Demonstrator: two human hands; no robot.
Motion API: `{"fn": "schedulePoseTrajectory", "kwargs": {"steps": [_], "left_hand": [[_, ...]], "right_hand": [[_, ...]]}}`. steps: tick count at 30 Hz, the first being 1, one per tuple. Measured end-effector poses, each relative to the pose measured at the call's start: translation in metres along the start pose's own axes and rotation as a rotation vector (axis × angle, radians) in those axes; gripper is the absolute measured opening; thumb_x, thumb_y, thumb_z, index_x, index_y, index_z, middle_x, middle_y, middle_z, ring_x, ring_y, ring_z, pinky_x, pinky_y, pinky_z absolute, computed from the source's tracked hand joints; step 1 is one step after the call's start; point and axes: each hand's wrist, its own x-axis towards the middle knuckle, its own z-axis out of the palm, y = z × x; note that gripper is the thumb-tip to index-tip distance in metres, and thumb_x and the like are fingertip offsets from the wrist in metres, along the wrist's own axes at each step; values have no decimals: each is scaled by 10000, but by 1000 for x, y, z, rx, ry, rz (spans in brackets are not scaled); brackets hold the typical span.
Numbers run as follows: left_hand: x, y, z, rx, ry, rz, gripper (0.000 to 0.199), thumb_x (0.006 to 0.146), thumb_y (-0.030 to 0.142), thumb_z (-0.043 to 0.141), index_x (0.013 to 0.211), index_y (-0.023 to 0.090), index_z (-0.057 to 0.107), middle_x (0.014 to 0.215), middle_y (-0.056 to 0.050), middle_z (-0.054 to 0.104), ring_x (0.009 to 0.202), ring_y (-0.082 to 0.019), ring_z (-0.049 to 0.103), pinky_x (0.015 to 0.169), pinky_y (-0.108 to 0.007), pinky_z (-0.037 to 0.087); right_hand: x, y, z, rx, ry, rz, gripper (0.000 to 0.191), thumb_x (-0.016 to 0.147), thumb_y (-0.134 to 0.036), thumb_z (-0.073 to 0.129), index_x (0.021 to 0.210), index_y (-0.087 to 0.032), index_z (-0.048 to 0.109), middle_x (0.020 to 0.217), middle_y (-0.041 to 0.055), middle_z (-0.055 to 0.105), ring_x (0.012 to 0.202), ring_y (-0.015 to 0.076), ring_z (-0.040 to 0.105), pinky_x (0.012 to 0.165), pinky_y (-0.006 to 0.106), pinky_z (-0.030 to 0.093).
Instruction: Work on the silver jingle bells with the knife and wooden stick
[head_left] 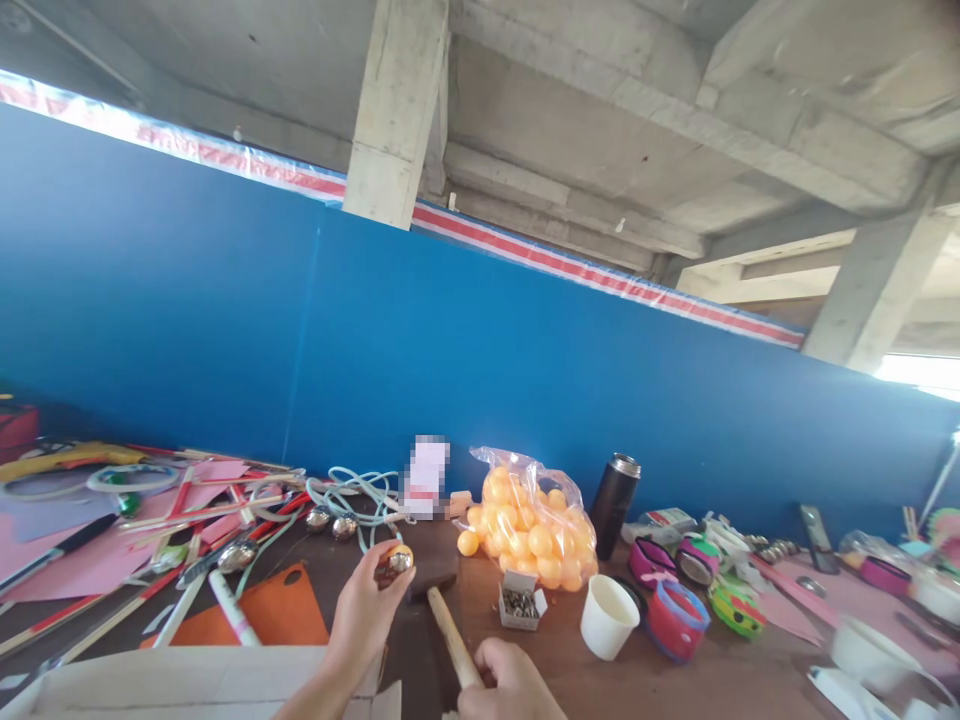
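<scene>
Between the thumb and fingers of my left hand [369, 600] is a small round thing [400, 560], shiny silver with an orange-yellow rim; its exact kind is unclear. My right hand [506, 682] is closed around the wooden handle of a hammer [452, 635]. The dark hammer head points away from me, low over the brown table, just right of my left hand. Beyond it stands a small open box [520, 603] of metal tacks or nails. A clear plastic bag [534, 530] full of orange balls lies behind the box.
A white paper cup [609, 618] and black bottle [615, 505] stand right of the bag, near colourful wristbands [679, 620]. Sticks, markers, silver bells [343, 526], cord [360, 495] and orange sheet [274, 610] crowd the left. Cardboard [187, 685] lies in front; a blue partition [480, 370] rises behind.
</scene>
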Motion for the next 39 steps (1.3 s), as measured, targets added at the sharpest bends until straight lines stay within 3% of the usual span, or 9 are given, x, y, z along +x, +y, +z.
{"fn": "schedulePoseTrajectory", "kwargs": {"steps": [3,8,12,16,30,39], "left_hand": [[2,-2,1,-46,23,-37,469,634,418,612,1039,194,532,953,-43,681,767,-178,659,716,-272,500],[2,1,2,-129,16,-56,481,634,435,610,1027,174,515,909,-49,678,746,-174,654,681,-274,515],[1,1,3,-142,11,-52,492,612,445,624,1009,173,525,884,-45,678,743,-181,654,687,-284,515],[1,-1,3,-124,7,-48,516,608,448,630,1029,169,520,881,-49,678,727,-183,654,689,-294,508],[-2,1,6,-115,-4,-16,490,615,462,630,1000,173,538,882,-49,678,744,-178,655,684,-275,501],[-6,6,7,-141,-14,-35,476,610,447,621,995,178,543,853,-39,680,724,-176,654,681,-284,505]], "right_hand": [[1,-1,-7,248,-16,-66,101,578,-155,459,631,-217,400,561,-59,454,527,125,507,457,201,338],[0,-2,-14,567,-50,-179,124,675,-254,460,774,-217,395,684,-38,549,336,53,401,324,178,309],[-3,-5,-12,473,-22,-326,133,633,-150,453,750,-212,434,653,-23,594,474,101,516,455,193,395],[-4,-8,-5,349,-17,-340,202,584,-77,454,738,-208,454,661,-3,646,618,149,599,584,204,434],[-3,-6,-6,353,18,-363,117,643,-132,466,716,-215,428,635,-16,604,573,127,549,544,187,398],[-4,-7,-4,283,24,-328,77,638,-151,488,691,-200,463,558,-65,408,513,92,384,478,185,299]]}}
